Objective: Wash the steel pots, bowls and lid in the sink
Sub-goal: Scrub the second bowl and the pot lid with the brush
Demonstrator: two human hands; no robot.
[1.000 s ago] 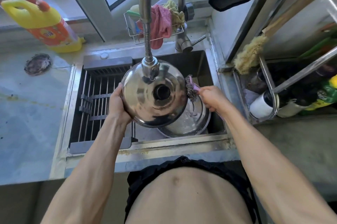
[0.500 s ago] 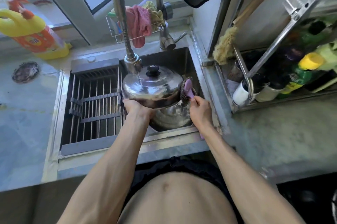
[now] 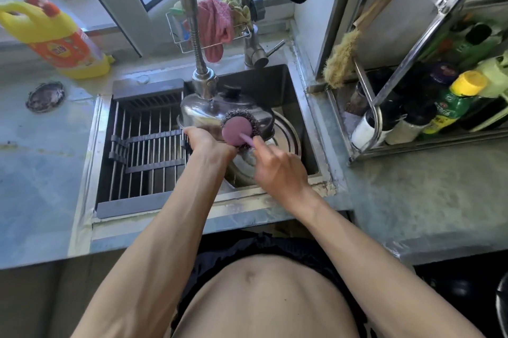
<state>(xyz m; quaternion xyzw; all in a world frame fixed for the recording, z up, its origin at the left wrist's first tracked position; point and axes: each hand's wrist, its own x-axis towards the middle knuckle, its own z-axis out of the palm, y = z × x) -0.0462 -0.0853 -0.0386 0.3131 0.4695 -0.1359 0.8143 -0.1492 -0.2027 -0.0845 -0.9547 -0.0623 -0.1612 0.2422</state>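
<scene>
Over the sink (image 3: 299, 106), above a round steel pot (image 3: 283, 128), my left hand (image 3: 204, 142) clamps the domed steel lid (image 3: 203, 112) by its near rim: light, rigid, probably slick when wet, so the edge suits best. My right hand (image 3: 277, 164) pinches the handle of a coarse wire scourer (image 3: 239, 124), pressed against the dome.

Bare forearms, no sleeves; bare torso; black shorts (image 3: 247, 248), gathered waistband.

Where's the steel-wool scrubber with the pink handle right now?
Centre of the head view: the steel-wool scrubber, in the right hand, presses on the domed steel lid over the sink.
</scene>
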